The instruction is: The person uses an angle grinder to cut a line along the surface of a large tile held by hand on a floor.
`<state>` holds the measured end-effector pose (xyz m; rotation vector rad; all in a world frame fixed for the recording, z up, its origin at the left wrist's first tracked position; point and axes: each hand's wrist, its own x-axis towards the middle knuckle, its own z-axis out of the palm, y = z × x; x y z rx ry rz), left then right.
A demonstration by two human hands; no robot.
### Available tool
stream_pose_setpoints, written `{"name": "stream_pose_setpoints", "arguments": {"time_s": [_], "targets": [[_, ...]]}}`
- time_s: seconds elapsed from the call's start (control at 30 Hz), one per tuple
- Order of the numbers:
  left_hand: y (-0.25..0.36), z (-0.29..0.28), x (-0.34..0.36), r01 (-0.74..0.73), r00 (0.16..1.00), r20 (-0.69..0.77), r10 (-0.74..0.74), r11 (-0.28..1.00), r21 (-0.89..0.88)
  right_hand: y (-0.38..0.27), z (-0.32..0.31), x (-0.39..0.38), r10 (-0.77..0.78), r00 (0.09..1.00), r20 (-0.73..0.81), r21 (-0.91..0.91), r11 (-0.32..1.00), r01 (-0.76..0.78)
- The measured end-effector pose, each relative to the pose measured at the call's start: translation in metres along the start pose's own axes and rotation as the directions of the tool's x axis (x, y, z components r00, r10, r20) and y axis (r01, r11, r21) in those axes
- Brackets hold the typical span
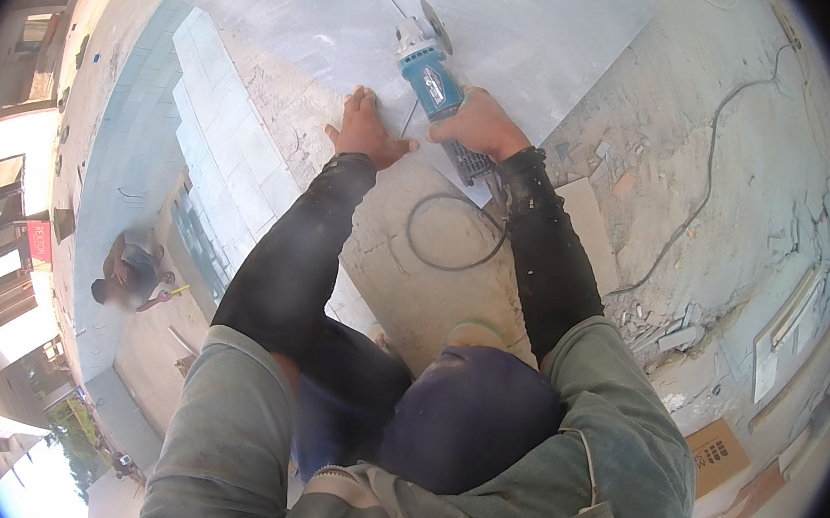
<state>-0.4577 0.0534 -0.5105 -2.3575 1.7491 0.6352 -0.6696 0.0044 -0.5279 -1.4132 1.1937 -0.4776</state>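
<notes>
My right hand [485,126] is wrapped round the body of a teal angle grinder [432,83]. The grinder's grey head and round disc [435,27] point away from me, over a large grey tile [527,30]. A thin dark line runs across the tile, partly hidden by the tool. My left hand [367,133] lies with fingers spread on the tile's near part, just left of the grinder. The grinder's black cord [449,264] loops on the floor below my right wrist. Whether the disc touches the tile, I cannot tell.
Broken tile pieces [673,329] lie on the rough floor at the right, beside a long dark cable [711,178]. A cardboard box [716,456] stands at the lower right. Pale laid tiles [222,131] stretch along the left. Another person [132,272] crouches at the far left.
</notes>
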Motion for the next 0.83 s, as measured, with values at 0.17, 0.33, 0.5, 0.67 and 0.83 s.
{"name": "stream_pose_setpoints", "arguments": {"time_s": [0.17, 0.33, 0.5, 0.67, 0.83], "targets": [[0.002, -0.004, 0.001, 0.039, 0.999, 0.019, -0.040, 0.999, 0.021, -0.034, -0.044, -0.032, -0.026, 1.000, -0.002, 0.075, 0.997, 0.027], [0.007, 0.008, -0.010, 0.000, 0.996, -0.092, -0.008, 0.997, -0.082, -0.013, -0.081, -0.071, -0.046, 0.996, -0.071, 0.223, 0.973, 0.061], [0.020, 0.036, -0.078, -0.257, 0.960, -0.211, 0.186, 0.883, -0.393, -0.006, -0.089, -0.112, 0.052, 0.998, -0.044, 0.289, 0.957, -0.037], [0.089, 0.086, -0.164, -0.178, 0.860, 0.063, 0.507, 0.413, -0.893, 0.012, -0.091, -0.128, 0.095, 0.992, -0.084, 0.421, 0.906, -0.052], [0.127, 0.080, -0.186, -0.133, 0.822, 0.124, 0.555, 0.400, -0.907, 0.010, -0.088, -0.137, 0.091, 0.988, -0.122, 0.413, 0.910, -0.033]]}}
